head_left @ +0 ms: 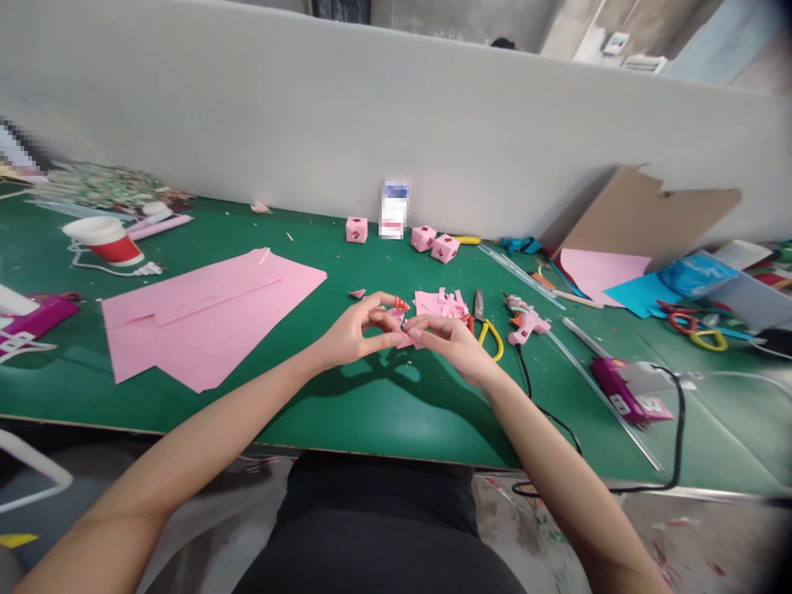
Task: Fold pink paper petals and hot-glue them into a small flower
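A small folded pink paper piece [405,337] is held between my two hands above the green table. My left hand [364,330] pinches its left side with thumb and fingers. From the right, my right hand [450,342] pinches the other side. My fingers hide much of the piece. Just behind my hands lies a pile of pink paper strips [440,304]. Scissors with yellow handles [490,337] lie to the right of my right hand. Three pink paper cubes [357,230] stand farther back, by the grey partition.
Large pink sheets [210,322] lie on the left, near a red and white paper cup [106,241]. To the right are a pink glue gun [529,320] with a black cable, clear glue sticks [594,371], a purple box [624,392] and cardboard [643,210].
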A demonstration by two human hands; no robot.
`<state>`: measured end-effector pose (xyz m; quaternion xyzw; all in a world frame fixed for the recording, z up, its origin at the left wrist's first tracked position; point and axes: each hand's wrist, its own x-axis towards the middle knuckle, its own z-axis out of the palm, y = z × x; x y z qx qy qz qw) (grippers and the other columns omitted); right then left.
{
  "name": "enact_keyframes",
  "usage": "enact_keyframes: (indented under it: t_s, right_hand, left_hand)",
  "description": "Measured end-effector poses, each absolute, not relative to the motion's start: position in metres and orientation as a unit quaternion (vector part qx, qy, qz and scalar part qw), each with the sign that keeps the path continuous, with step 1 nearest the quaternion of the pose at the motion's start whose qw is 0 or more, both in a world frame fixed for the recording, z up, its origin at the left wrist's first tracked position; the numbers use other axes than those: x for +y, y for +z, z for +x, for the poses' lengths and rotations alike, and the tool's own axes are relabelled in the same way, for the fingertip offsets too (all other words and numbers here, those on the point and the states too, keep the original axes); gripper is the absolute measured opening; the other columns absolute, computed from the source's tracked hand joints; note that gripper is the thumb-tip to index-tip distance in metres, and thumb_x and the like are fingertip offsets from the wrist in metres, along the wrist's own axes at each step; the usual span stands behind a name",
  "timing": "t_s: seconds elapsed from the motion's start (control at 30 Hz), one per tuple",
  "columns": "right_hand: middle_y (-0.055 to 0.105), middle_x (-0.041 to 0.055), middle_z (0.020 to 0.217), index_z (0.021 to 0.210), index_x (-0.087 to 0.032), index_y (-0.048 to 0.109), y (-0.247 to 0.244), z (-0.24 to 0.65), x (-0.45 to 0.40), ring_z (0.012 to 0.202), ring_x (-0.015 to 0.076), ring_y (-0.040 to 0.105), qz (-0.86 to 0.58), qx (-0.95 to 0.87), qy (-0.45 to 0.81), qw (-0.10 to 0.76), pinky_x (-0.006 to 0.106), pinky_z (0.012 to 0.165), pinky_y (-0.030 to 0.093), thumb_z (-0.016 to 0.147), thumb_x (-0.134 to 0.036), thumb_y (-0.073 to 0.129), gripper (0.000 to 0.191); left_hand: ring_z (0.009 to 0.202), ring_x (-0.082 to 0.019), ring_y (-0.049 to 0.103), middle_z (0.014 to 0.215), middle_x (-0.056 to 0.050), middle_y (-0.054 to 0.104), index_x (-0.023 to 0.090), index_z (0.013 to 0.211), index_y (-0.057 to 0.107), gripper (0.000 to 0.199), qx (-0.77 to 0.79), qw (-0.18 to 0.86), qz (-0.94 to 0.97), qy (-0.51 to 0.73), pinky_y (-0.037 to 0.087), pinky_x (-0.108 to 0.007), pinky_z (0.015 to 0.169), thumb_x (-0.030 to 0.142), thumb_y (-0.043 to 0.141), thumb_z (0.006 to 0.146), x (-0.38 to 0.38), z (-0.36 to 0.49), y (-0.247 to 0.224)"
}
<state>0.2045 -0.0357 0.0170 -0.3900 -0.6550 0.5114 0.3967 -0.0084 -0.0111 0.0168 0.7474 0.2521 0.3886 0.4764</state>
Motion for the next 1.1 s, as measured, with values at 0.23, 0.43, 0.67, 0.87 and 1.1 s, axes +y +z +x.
enact_keyframes:
  t_s: [0.23, 0.43, 0.67, 0.87, 1.1]
  right_hand:
    - [0.067, 0.0021, 0.095, 0.083, -0.02, 0.073, 0.015, 0.205, -0.035, 0.087, 0.0151, 0.06, -0.384, -0.608, 0.569, 0.399, 0.031, 0.085, 0.045, 0.074, -0.039, 0.079, 0.022]
    - [0.064, 0.0016, 0.087, 0.076, -0.018, 0.069, 0.017, 0.201, -0.037, 0.083, 0.0151, 0.057, -0.39, -0.626, 0.55, 0.392, 0.031, 0.082, 0.043, 0.075, -0.044, 0.077, 0.027]
    - [0.064, 0.0036, 0.089, 0.078, -0.019, 0.067, 0.02, 0.201, -0.038, 0.082, 0.0167, 0.057, -0.394, -0.681, 0.49, 0.375, 0.031, 0.076, 0.046, 0.078, -0.048, 0.072, 0.029]
    - [0.066, 0.0035, 0.088, 0.08, -0.02, 0.066, 0.02, 0.2, -0.038, 0.082, 0.0172, 0.06, -0.395, -0.718, 0.432, 0.377, 0.032, 0.076, 0.048, 0.082, -0.045, 0.07, 0.025]
    - [0.07, 0.0037, 0.091, 0.092, -0.024, 0.07, 0.015, 0.194, -0.045, 0.09, 0.0191, 0.063, -0.385, -0.754, 0.174, 0.503, 0.037, 0.083, 0.05, 0.088, -0.028, 0.066, 0.007]
  left_hand:
    - [0.078, -0.015, 0.066, 0.078, 0.001, 0.067, 0.017, 0.113, 0.051, 0.038, 0.236, 0.517, 0.737, 0.365, 0.05, -0.035, 0.085, 0.025, 0.071, 0.082, -0.011, -0.008, 0.018]
    - [0.085, -0.016, 0.067, 0.084, -0.002, 0.07, 0.016, 0.116, 0.051, 0.045, 0.248, 0.536, 0.722, 0.36, 0.05, -0.035, 0.091, 0.025, 0.075, 0.079, -0.009, -0.007, 0.012]
    - [0.082, -0.016, 0.068, 0.078, 0.001, 0.07, 0.017, 0.114, 0.052, 0.049, 0.268, 0.552, 0.709, 0.347, 0.05, -0.035, 0.09, 0.026, 0.079, 0.074, -0.009, -0.008, 0.016]
    - [0.078, -0.016, 0.069, 0.075, 0.002, 0.07, 0.018, 0.113, 0.052, 0.05, 0.273, 0.559, 0.699, 0.352, 0.052, -0.034, 0.087, 0.024, 0.08, 0.072, -0.01, -0.008, 0.017]
    - [0.09, -0.021, 0.072, 0.078, 0.0, 0.072, 0.019, 0.109, 0.053, 0.045, 0.295, 0.517, 0.667, 0.449, 0.054, -0.036, 0.089, 0.027, 0.08, 0.074, -0.009, -0.006, 0.016]
